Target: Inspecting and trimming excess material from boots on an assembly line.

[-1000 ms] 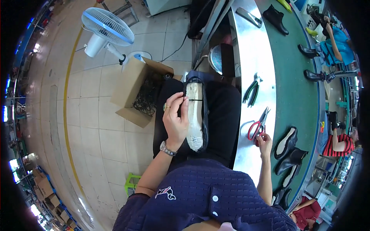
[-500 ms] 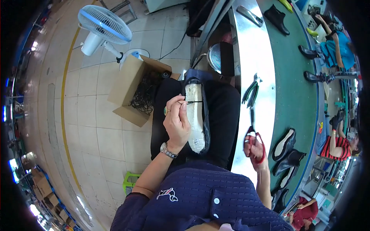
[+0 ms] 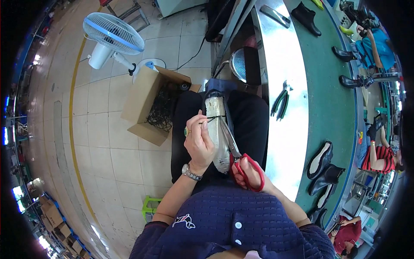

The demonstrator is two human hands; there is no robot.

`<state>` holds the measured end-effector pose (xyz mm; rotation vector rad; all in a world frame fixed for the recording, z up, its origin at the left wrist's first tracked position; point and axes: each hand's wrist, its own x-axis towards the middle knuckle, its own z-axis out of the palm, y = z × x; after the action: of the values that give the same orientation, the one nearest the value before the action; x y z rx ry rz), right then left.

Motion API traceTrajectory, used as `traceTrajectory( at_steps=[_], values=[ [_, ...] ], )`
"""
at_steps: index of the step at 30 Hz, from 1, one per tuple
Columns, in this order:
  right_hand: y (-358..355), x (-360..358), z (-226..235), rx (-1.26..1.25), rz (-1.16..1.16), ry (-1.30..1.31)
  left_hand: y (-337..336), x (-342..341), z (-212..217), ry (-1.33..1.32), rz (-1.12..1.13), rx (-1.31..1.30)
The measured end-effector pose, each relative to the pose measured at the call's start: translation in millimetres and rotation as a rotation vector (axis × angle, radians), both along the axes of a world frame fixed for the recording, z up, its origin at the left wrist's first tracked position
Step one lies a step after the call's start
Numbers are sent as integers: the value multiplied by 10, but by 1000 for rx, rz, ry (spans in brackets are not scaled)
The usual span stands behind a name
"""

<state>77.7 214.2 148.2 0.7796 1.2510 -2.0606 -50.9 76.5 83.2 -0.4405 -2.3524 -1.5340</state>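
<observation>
A shoe upper on its last lies sole side up across my lap, its pale sole (image 3: 214, 108) facing me and its black edge showing around it. My left hand (image 3: 200, 144) is closed, pinching a thin black cord (image 3: 214, 117) that runs across the sole. In my right hand (image 3: 250, 173) is a pair of scissors with red handles (image 3: 260, 183). The metal blades (image 3: 230, 140) reach over the sole, their tips close to the cord. Whether the tips touch the cord I cannot tell.
Pliers with green-black handles (image 3: 281, 103) lie on the metal ledge (image 3: 282, 56) to my right. Beyond it, a green conveyor (image 3: 319, 86) carries several black boots (image 3: 326, 178). An open carton (image 3: 140, 93) of black cords stands left, near a fan (image 3: 113, 34). Other people sit across the conveyor.
My right hand has brought the scissors from over the metal ledge leftward to the shoe, blades now at the cord. My left hand still pinches the cord.
</observation>
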Motion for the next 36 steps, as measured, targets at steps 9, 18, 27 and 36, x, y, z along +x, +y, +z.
traceTrajectory(
  at_steps=[9, 18, 27, 36],
  values=[
    [-89, -77, 103, 316, 34, -47, 26, -18, 54, 107, -4, -49],
    [80, 33, -22, 51, 21, 47, 29, -179, 87, 252, -49, -109],
    [51, 94, -269, -266, 41, 173, 69, -216, 784, 612, -160, -33],
    [352, 111, -376, -567, -126, 141, -525, -1004, 694, 616, 248, -156]
  ],
)
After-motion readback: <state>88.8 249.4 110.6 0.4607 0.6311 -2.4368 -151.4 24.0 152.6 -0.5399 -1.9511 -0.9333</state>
